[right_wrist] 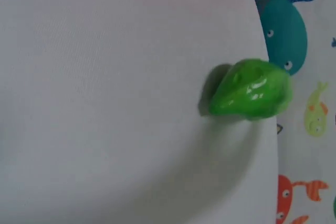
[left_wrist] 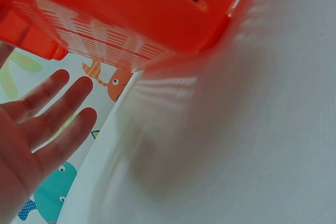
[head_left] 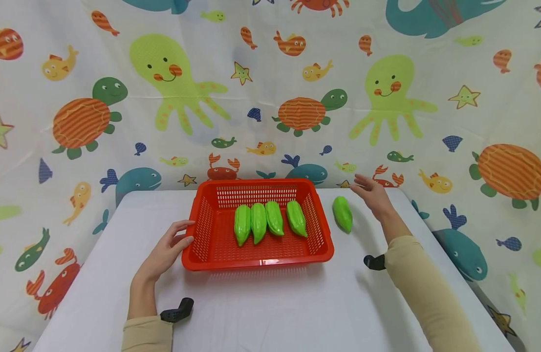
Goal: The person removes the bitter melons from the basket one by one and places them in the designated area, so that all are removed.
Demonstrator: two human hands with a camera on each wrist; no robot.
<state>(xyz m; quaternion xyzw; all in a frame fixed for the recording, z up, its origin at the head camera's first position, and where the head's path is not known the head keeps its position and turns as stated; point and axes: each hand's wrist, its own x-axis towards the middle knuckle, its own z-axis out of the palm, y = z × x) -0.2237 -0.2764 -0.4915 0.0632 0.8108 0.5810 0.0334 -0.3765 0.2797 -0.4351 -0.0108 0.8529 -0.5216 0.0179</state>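
A red plastic basket [head_left: 261,262] with slotted walls stands on the white table. Several glossy green, ridged, pointed vegetable-like pieces [head_left: 242,225] lie side by side in it. My left hand [head_left: 166,249] is at the basket's left wall, thumb and fingertips right at the rim; the left wrist view shows its fingers [left_wrist: 71,135] spread and nearly straight below the basket wall. One more green piece [head_left: 342,214] lies on the table right of the basket. My right hand [head_left: 374,195] hovers just beyond it to the right, fingers extended, holding nothing. A blurred bit of it shows atop the right wrist view.
The white table [head_left: 270,308] ends at the back against a hanging cloth [head_left: 270,63] printed with sea animals, which also runs along both sides. A black wrist-worn device [head_left: 178,310] sits at the left cuff, and another black device [head_left: 374,262] at the right.
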